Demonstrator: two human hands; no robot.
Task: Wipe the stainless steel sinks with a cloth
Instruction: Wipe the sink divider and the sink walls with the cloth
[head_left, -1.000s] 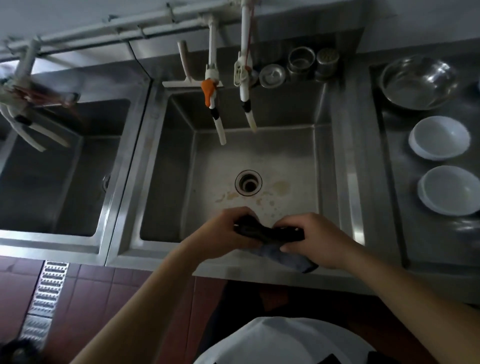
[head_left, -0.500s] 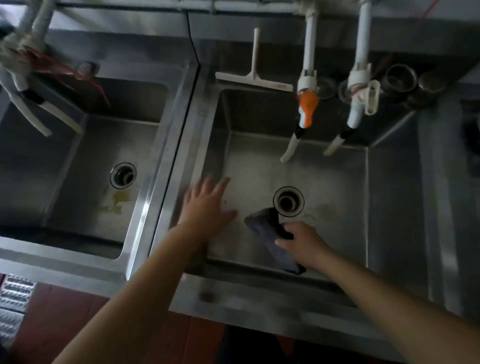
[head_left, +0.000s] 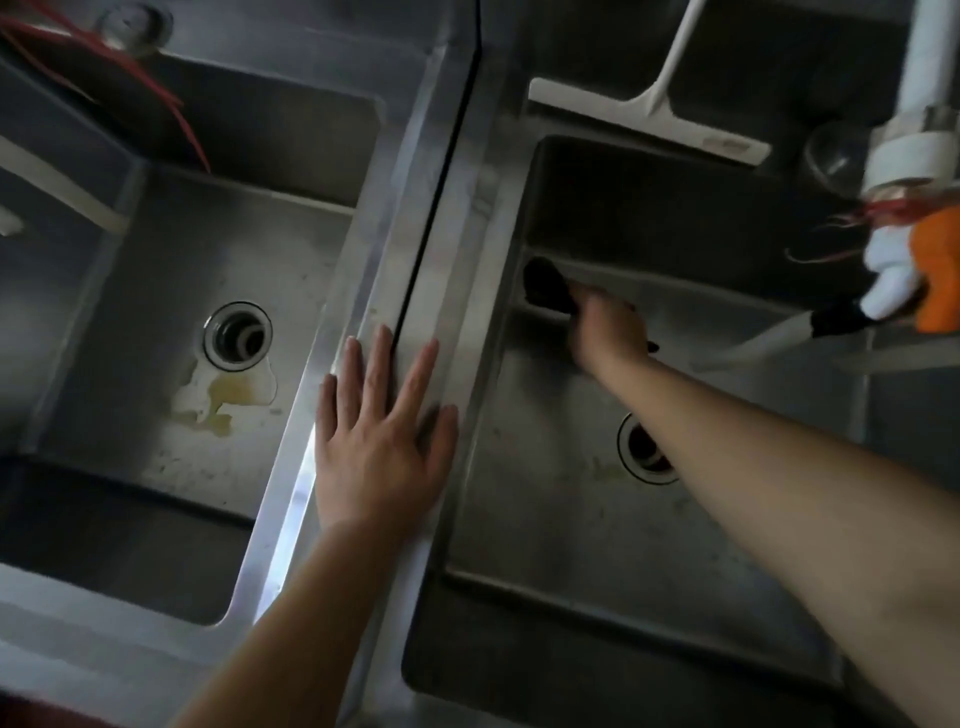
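Setting: stainless steel kitchen counter seen from above, with two sink basins side by side and dim light over all of it.
Cloth (head_left: 545, 291): dark, bunched, pressed into the far left corner of the right sink (head_left: 561, 519), where the floor meets the back and left walls.
Right hand (head_left: 608, 332): blurred, fingers closed around the cloth, the arm reaching across the basin over the drain (head_left: 647, 449).
Left hand (head_left: 382, 436): flat, palm down, fingers spread apart, holding nothing; it rests on the steel divider (head_left: 415, 260) between the two basins, over the dark seam that runs along it.
Left sink (head_left: 156, 291): bare floor with its own drain (head_left: 238, 336) and a yellowish stain (head_left: 228, 400) just below that drain.
Squeegee (head_left: 660, 111): white, lying on the back ledge of the right sink, handle pointing away.
Tap (head_left: 904, 218): white pipe at the right edge with an orange part and a dark-banded spout angled down over the right basin; red strands hang around it.
Far left: a pale spout (head_left: 62, 192) and red strands (head_left: 130, 73) above the left sink.
Metal strainer or cup (head_left: 831, 153): on the ledge beside the tap, too dim to tell which.
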